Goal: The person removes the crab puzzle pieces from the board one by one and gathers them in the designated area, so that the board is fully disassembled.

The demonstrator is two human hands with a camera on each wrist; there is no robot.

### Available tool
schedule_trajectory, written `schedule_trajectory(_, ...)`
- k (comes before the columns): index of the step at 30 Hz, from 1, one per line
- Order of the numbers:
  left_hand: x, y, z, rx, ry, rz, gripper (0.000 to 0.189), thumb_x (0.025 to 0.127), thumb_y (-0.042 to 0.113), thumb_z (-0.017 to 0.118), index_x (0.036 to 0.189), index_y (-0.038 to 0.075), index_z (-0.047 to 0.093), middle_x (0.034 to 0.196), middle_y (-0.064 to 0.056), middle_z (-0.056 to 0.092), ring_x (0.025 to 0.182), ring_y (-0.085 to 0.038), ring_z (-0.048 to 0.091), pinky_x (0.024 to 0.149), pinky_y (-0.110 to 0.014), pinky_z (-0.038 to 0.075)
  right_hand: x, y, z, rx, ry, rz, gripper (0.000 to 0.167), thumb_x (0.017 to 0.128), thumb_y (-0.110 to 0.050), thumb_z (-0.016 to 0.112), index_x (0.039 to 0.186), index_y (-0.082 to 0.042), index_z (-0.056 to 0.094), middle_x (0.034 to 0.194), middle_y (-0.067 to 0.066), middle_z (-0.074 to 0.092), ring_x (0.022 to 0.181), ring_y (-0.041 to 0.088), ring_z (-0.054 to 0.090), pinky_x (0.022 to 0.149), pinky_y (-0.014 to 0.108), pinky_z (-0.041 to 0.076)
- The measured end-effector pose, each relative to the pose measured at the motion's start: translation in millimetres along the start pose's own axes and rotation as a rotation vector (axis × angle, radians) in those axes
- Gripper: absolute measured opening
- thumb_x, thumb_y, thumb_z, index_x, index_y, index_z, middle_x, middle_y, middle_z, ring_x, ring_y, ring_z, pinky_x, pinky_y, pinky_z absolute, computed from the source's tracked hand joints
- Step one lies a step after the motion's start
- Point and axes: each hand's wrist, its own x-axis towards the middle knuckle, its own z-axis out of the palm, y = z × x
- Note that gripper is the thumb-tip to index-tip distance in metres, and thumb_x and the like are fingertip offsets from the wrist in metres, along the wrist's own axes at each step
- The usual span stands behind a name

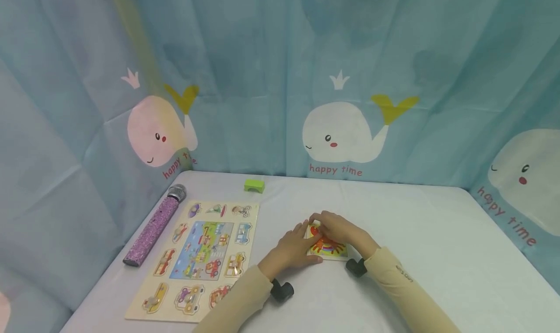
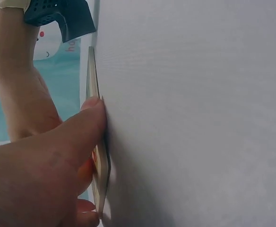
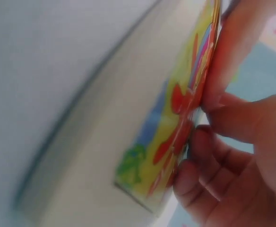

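Observation:
A small wooden crab puzzle (image 1: 329,248) with a bright picture lies on the white table in front of me. My left hand (image 1: 294,248) grips it from the left, the thumb along its near edge in the left wrist view. Over its far side bends my right hand (image 1: 337,226), fingers curled against the picture. Seen from the right wrist, the picture (image 3: 168,137) has a corner standing slightly proud of the pale wooden base (image 3: 95,127), and the fingertips of my right hand (image 3: 242,156) meet its edge. Part of the picture is hidden under both hands.
To the left lies a large knobbed vehicle puzzle board (image 1: 146,279), its near right corner behind my left sleeve. A purple glitter microphone (image 1: 150,231) rests beside it along the table's left edge. Farther back sits a green arch block (image 1: 254,185). A whale-print curtain (image 1: 262,80) surrounds the table.

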Motion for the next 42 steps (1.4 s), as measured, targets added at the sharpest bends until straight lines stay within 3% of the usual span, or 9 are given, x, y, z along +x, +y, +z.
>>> schedule_trajectory(11, -2.7, 1.6, -3.1, -0.032, -0.021, -0.008, 0.068, 0.082, 0.056, 0.057, 0.142, 0.034, 0.033, 0.155, -0.009, 0.015, 0.142, -0.027, 0.018, 0.111, -0.048, 0.025, -2.2, -5, 1, -0.027, 0.020, 0.036, 0.033, 0.087, -0.004, 0.055, 0.116, -0.019, 0.058, 0.087, 0.000, 0.048, 0.067, 0.012, 0.048, 0.068, 0.030, 0.052)
schedule_trajectory(23, -0.2, 2.5, -3.8, -0.043, -0.027, -0.018, 0.066, 0.082, 0.054, 0.057, 0.141, 0.035, 0.033, 0.155, -0.008, 0.015, 0.142, -0.028, 0.017, 0.111, -0.050, 0.025, -2.2, -4, -4, -0.041, -0.002, 0.054, 0.034, 0.088, -0.006, 0.055, 0.118, -0.022, 0.059, 0.086, 0.000, 0.049, 0.067, 0.013, 0.048, 0.067, 0.029, 0.050)
schedule_trajectory(29, -0.6, 0.9, -3.0, -0.032, -0.037, -0.027, 0.067, 0.082, 0.057, 0.056, 0.141, 0.037, 0.032, 0.155, -0.008, 0.013, 0.142, -0.027, 0.015, 0.111, -0.050, 0.025, -2.0, -3, -4, -0.049, -0.021, 0.020, 0.034, 0.089, -0.005, 0.055, 0.118, -0.022, 0.056, 0.087, 0.002, 0.046, 0.067, 0.013, 0.048, 0.065, 0.028, 0.049)
schedule_trajectory(38, -0.2, 0.8, -3.4, -0.005, -0.031, -0.030, 0.066, 0.083, 0.058, 0.054, 0.141, 0.035, 0.033, 0.155, -0.008, 0.014, 0.143, -0.027, 0.015, 0.111, -0.047, 0.025, 0.6, 4, -2, 0.114, 0.055, -0.020, 0.024, 0.088, -0.007, 0.057, 0.111, -0.014, 0.054, 0.096, 0.001, 0.054, 0.083, 0.013, 0.054, 0.083, 0.037, 0.051)
schedule_trajectory(42, -0.9, 1.5, -3.1, -0.012, -0.039, -0.027, 0.066, 0.083, 0.056, 0.054, 0.142, 0.035, 0.032, 0.155, -0.009, 0.014, 0.143, -0.027, 0.015, 0.112, -0.047, 0.024, 4.1, 13, 0, 0.265, 0.080, 0.069, 0.018, 0.088, -0.007, 0.058, 0.105, -0.010, 0.059, 0.089, 0.001, 0.059, 0.076, 0.013, 0.054, 0.070, 0.028, 0.053)
